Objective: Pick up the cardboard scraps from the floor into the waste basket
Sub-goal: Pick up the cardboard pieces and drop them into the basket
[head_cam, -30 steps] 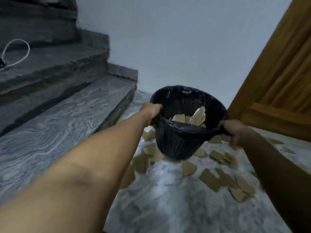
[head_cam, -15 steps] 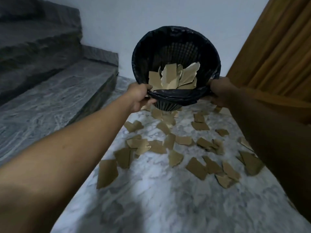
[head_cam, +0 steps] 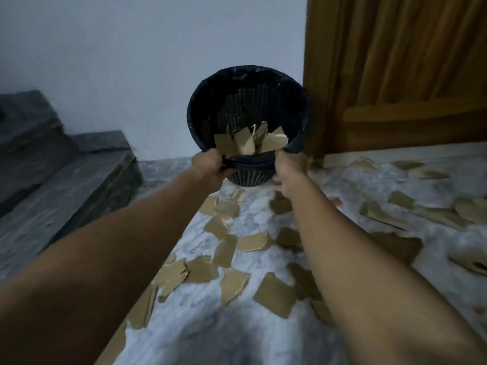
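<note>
**Item:** waste basket [head_cam: 245, 101], black mesh with a dark liner. It is held clear of the marble floor [head_cam: 237, 338] and tipped so its mouth faces the person. It sits just above centre, in front of the white wall [head_cam: 118, 61].

**Grip:** the left hand [head_cam: 210, 168] clasps the near rim at the basket's 7 o'clock, fingers curled over the edge. The right hand [head_cam: 288, 171] clasps the rim at 5 o'clock, with its fingertips reaching under the base. The basket lies between the two hands and just beyond them, its body rising toward 12 o'clock.

**Contents:** cardboard pieces [head_cam: 250, 144] heaped against the lower inner wall, just above the stretch of rim between the hands.

**Floor:** loose scraps [head_cam: 251, 242] strewn beneath both forearms, from 3 o'clock round to 7 o'clock.

**Surroundings:** stone steps [head_cam: 66, 185] at 9 o'clock; wooden door [head_cam: 395, 75] at 2 o'clock.
</note>
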Tool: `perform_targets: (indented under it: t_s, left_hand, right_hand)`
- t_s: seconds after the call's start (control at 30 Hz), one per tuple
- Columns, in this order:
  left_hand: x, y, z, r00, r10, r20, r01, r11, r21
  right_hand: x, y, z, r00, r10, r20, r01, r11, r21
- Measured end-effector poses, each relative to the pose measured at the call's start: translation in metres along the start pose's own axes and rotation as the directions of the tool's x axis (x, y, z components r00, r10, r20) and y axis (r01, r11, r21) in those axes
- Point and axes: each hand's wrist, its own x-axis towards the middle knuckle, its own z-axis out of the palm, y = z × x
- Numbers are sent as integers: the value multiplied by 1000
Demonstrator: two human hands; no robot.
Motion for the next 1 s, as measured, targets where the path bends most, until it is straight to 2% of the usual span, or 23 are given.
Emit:
perform_targets:
  t_s: [0.07,0.13,0.3,0.4,0.5,0.6,0.7,0.83,1.0]
  left_hand:
    - [9,-20,43,998,-26,59,22,997,68]
    - [18,-45,74,988,-73,138,55,990,129]
    - [35,-96,126,968,-84,236,34,977,210]
    - [41,-117,145,955,-41,293,-47,957,287]
    - [38,-131,150,939,-70,337,-39,951,306]
    - [44,-144,150,921,-78,382,-72,929,363]
    - [44,-143,155,913,-29,406,-135,919,370]
    - [51,-126,172,919,-52,391,-58,963,264]
    - [55,-116,190,930,-70,360,-24,968,251]
  right_hand:
    - [26,7,-25,998,35,-57,-24,983,181]
    - [53,16,-49,982,5,-191,58,943,326]
    - [108,41,-108,937,-107,-332,205,940,274]
    - [126,53,-141,945,-58,-323,169,929,328]
    - [132,72,-158,958,-42,-285,157,906,393]
    - [137,87,-169,964,-20,-266,129,908,398]
    - [139,81,-179,967,1,-256,104,911,399]
    - [139,46,-181,962,33,-273,99,885,456]
    - [132,13,-170,949,13,-314,136,884,448]
